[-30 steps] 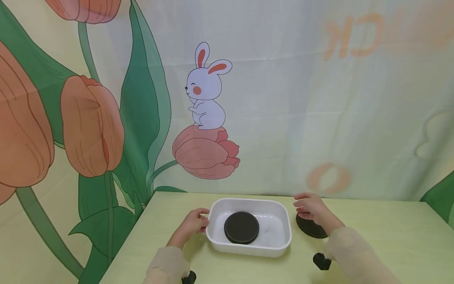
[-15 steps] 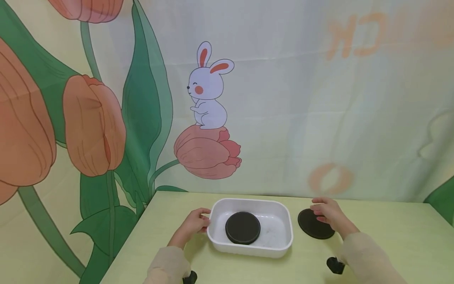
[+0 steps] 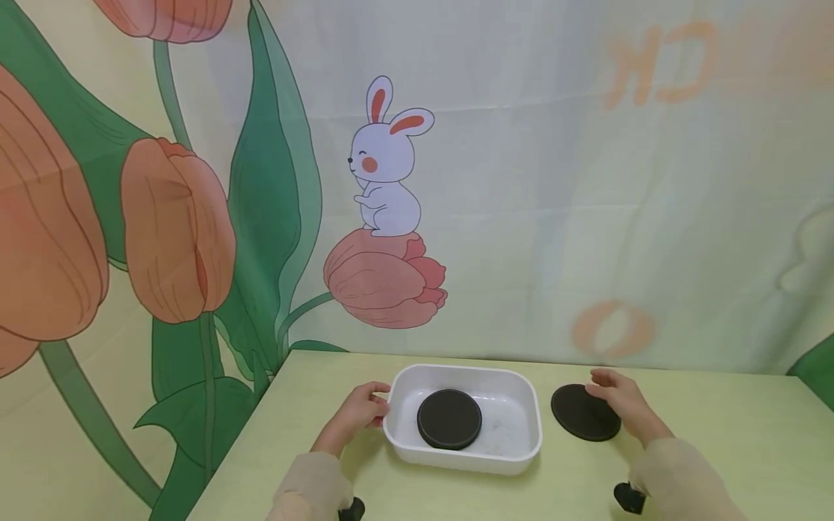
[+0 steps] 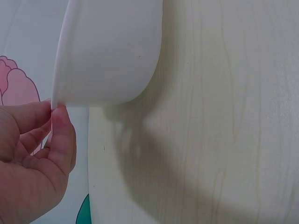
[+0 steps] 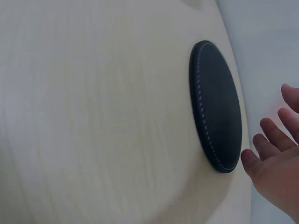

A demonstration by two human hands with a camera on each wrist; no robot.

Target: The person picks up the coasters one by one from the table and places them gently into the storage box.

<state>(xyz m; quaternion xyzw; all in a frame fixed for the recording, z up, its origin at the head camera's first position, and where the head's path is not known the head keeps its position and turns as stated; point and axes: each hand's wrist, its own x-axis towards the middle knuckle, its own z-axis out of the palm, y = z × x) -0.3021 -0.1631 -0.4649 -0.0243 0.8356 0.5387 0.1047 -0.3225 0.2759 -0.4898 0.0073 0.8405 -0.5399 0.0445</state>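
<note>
A white rectangular tray (image 3: pixel 508 463) with raised walls sits mid-table, and a round black coaster (image 3: pixel 449 419) lies inside its left half. My left hand (image 3: pixel 362 407) pinches the tray's rim at the left end between thumb and fingers, as the left wrist view shows up close. Right of the tray, another black coaster (image 5: pixel 219 107) with light stitching around its edge lies flat on the table. Over that coaster's right side hovers my right hand (image 3: pixel 622 400), its fingers relaxed and holding nothing.
The pale wood-grain table (image 3: pixel 723 420) ends at a hanging cloth (image 3: pixel 521 217) printed with tulips and a rabbit. Dark wrist camera mounts (image 3: pixel 629 498) show below the sleeves.
My right hand has moved right and slightly down, uncovering most of the coaster on the table. The left hand stays on the tray's rim; the whole view has shifted slightly.
</note>
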